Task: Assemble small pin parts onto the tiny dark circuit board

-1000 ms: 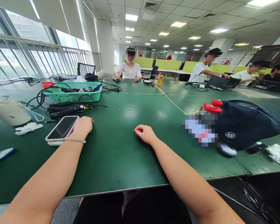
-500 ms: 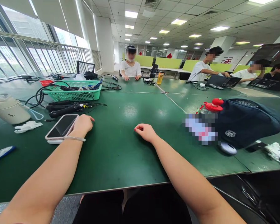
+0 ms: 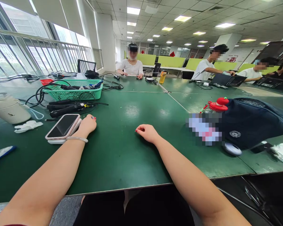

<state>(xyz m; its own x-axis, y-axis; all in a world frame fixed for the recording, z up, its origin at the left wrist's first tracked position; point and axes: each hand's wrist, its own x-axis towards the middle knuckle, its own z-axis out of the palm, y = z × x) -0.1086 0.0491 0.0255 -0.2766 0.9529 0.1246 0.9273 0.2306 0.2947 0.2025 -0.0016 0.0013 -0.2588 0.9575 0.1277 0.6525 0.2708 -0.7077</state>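
Observation:
My left hand (image 3: 88, 124) rests on the green table, turned with its fingers curled in and red nails showing. A tiny dark and bluish spot shows at its fingertips, too small to name. A pale bracelet (image 3: 77, 139) circles that wrist. Right beside the hand lies a phone in a pink case (image 3: 63, 126), propped on a white case-like object (image 3: 56, 142). My right hand (image 3: 147, 133) lies on the table in a loose fist, thumb against the bent forefinger, and no object shows in it.
Left are a green basket (image 3: 73, 94) with cables, black rod-like devices (image 3: 67, 110), a cream bottle (image 3: 10, 110) and a tissue (image 3: 28, 126). Right are a dark blue bag (image 3: 254, 121), a red-lidded bottle (image 3: 218, 105) and a mouse (image 3: 232, 149). Several people sit across the table.
My left hand has turned over and curled its fingers; the forefinger pointed right before. My right hand stays put. The person opposite has shifted a hand.

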